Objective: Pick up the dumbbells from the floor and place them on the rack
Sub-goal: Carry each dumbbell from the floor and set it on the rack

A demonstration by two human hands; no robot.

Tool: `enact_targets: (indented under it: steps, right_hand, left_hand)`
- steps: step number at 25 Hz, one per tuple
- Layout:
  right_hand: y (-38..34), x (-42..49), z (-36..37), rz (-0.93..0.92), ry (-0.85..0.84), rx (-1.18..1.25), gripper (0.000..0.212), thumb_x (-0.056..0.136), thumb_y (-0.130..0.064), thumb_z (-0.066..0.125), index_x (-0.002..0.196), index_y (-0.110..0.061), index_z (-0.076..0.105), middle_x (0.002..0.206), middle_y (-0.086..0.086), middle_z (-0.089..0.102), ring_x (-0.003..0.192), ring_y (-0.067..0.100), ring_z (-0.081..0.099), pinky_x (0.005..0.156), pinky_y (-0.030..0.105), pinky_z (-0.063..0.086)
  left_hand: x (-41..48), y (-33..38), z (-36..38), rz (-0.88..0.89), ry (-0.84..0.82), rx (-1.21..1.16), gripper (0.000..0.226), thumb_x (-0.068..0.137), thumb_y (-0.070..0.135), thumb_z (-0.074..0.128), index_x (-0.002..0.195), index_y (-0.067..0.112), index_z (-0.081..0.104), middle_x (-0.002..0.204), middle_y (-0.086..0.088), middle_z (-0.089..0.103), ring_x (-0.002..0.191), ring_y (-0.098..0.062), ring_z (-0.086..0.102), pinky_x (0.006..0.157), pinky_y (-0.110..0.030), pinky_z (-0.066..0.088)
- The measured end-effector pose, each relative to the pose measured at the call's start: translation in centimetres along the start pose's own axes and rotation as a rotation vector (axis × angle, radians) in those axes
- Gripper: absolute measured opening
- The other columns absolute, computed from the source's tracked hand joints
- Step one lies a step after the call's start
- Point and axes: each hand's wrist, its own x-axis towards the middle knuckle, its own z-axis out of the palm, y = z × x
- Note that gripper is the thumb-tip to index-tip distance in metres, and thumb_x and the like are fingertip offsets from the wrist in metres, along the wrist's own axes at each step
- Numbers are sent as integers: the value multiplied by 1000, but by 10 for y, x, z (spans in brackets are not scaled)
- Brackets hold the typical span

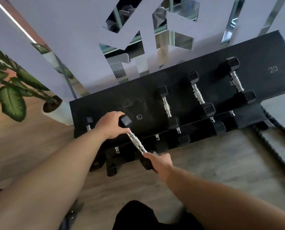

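A black hex dumbbell with a chrome handle [136, 142] is held over the front left of the black rack [115, 100], beside the white "10" mark. My left hand [111, 124] grips its far head. My right hand [160, 161] grips its near head, which hangs in front of the rack's edge. Three more dumbbells lie on the top shelf: one [166, 105] right of the "10", a second [199, 93] further right, and a larger third [237, 80] near the "20" mark. Lower shelves hold several dumbbells, mostly hidden.
A potted plant in a white pot [58, 112] stands on the wooden floor left of the rack. A mirrored, patterned wall [138, 39] rises behind the rack. A black ribbed frame [274, 138] lies on the floor at right. My dark-clothed knee [138, 214] fills the bottom.
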Motion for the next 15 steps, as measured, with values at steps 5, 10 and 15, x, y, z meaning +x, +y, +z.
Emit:
enact_targets:
  steps: [5,10,15]
  right_hand:
    - [-33,35,61,14,-3,-102,79,57,-49,89,118,-9,59,94,7,71,82,21,73,75,40,66]
    - [-66,67,145,41,100,-96,77,58,-54,89,117,-18,56,92,1,68,82,19,73,77,40,65]
    - [-81,102,223,71,196,-60,79,70,-47,89,134,-15,56,98,1,69,80,16,70,72,34,61]
  left_hand:
    - [61,-54,-8,42,-45,54,82,74,50,87,143,22,53,132,-1,63,115,-22,61,93,-41,54]
    - [143,-123,-13,126,-130,56,81,75,43,88,144,21,52,137,-3,62,126,-24,58,99,-41,50]
    - [204,-186,-1,197,-154,64,75,74,38,89,139,21,55,132,-2,63,123,-23,60,94,-37,49]
